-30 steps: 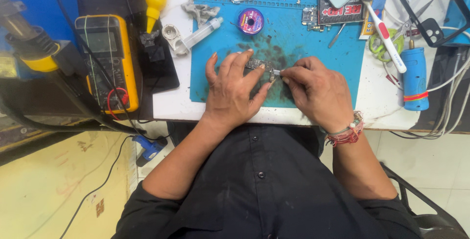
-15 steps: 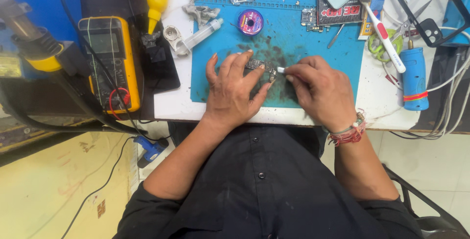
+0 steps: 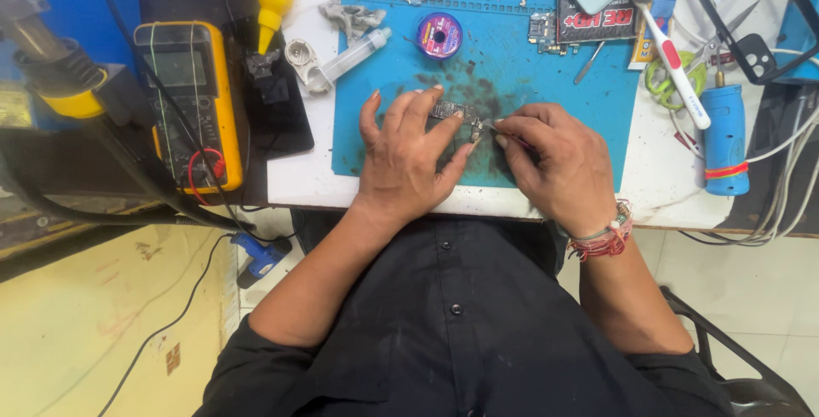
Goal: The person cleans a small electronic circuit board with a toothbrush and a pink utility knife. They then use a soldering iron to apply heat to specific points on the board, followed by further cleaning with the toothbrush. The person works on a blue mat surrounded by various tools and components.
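A small dark circuit board (image 3: 450, 112) lies on the blue work mat (image 3: 546, 84). My left hand (image 3: 408, 157) rests flat over it, fingers spread, holding it down with the fingertips. My right hand (image 3: 554, 161) is closed around a thin tool (image 3: 488, 124) whose tip touches the board's right end. Most of the tool is hidden inside the fist. The mat around the board is stained dark.
A yellow multimeter (image 3: 186, 101) sits at the left beside a black phone (image 3: 277, 105). A syringe (image 3: 350, 57), a purple solder-wick spool (image 3: 439, 35), a toothbrush (image 3: 674, 58), a blue cylinder tool (image 3: 725, 139), scissors (image 3: 674, 75) and cables (image 3: 785, 186) crowd the bench.
Both hands stay over the board; my right hand's tool tip has shifted slightly at the board's right end. Nothing else moved.
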